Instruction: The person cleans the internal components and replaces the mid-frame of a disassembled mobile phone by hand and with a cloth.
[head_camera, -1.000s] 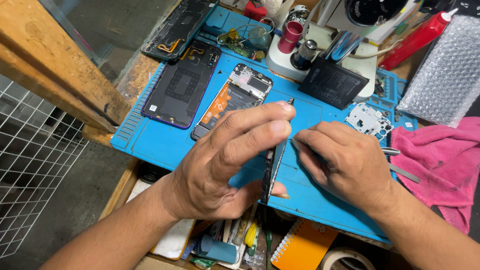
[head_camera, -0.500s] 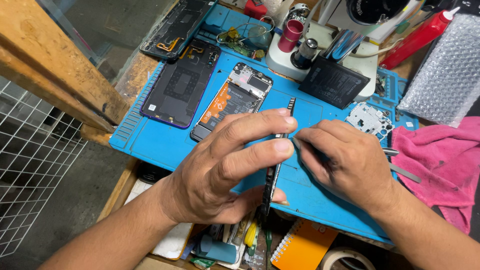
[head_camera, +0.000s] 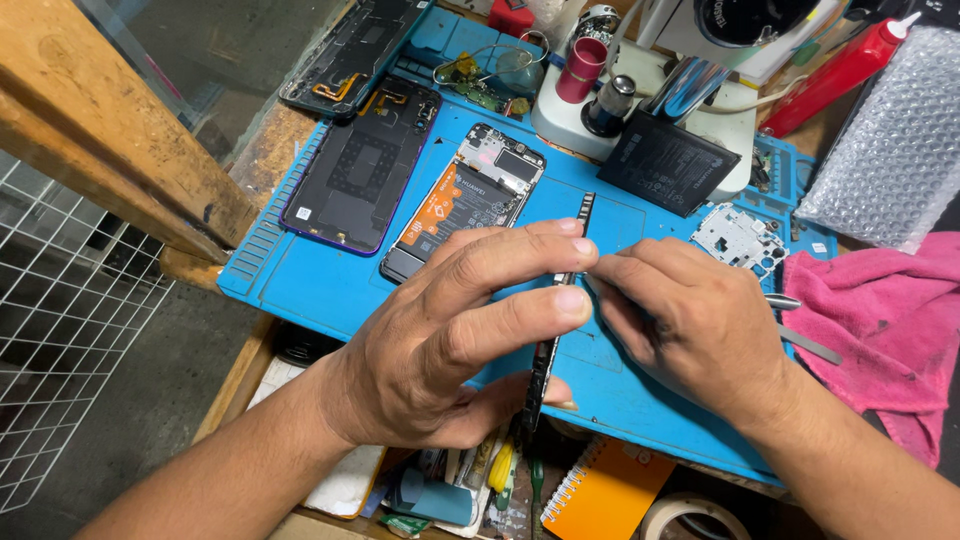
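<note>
1. While the blue work mat (head_camera: 330, 290) covers most of the bench, its far side is crowded: a dark phone back cover (head_camera: 355, 180) lies just beside an opened phone body (head_camera: 465, 200), and a black battery (head_camera: 665, 165) leans at the foot of the white microscope base (head_camera: 720, 120).
2. At the right edge a pink cloth (head_camera: 870, 320) rests partly on the mat, near a small metal shield plate (head_camera: 735, 235).
3. Over the near half of the mat, the left hand (head_camera: 440, 350) pinches a thin phone panel (head_camera: 545, 365) held on edge, with fingers pressed to one face and the thumb under it.
4. Touching the panel's other side, the right hand (head_camera: 690, 330) has its fingertips closed together at the edge (whether they pinch a small tool or only the panel, the view cannot tell).
5. The main risk, as a judgement: the panel is thin and gripped only by fingertips, so a hard squeeze or twist could crack or bend it.
6. A slip could drop it onto the loose parts beside it, scratching its face.
</note>
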